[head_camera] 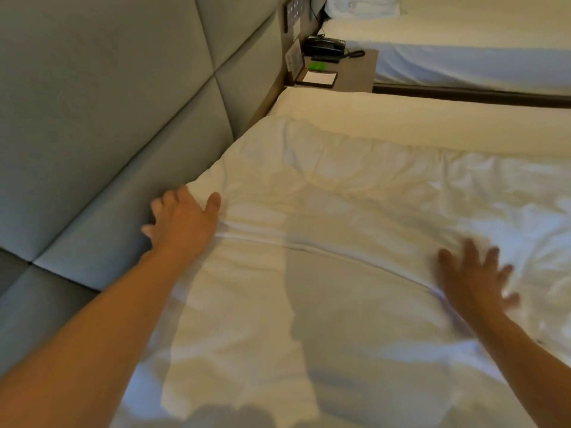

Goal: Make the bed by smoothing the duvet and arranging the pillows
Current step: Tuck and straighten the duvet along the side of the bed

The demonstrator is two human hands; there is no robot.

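A white, wrinkled duvet [355, 193] covers the bed, its top edge lying against the grey padded headboard [102, 118]. A seam or fold runs across it from left to right. My left hand [182, 220] rests at the duvet's top edge by the headboard, fingers apart, thumb on the fabric. My right hand [475, 276] lies flat on the duvet to the right, fingers spread and blurred by motion. No pillow shows on this bed. The bare mattress edge [401, 118] shows along the far side.
A wooden nightstand [355, 72] stands past the bed, with a black telephone [324, 46], a green item and a notepad. A second white bed [463, 57] with bunched linen lies beyond it. A switch panel sits on the wall above.
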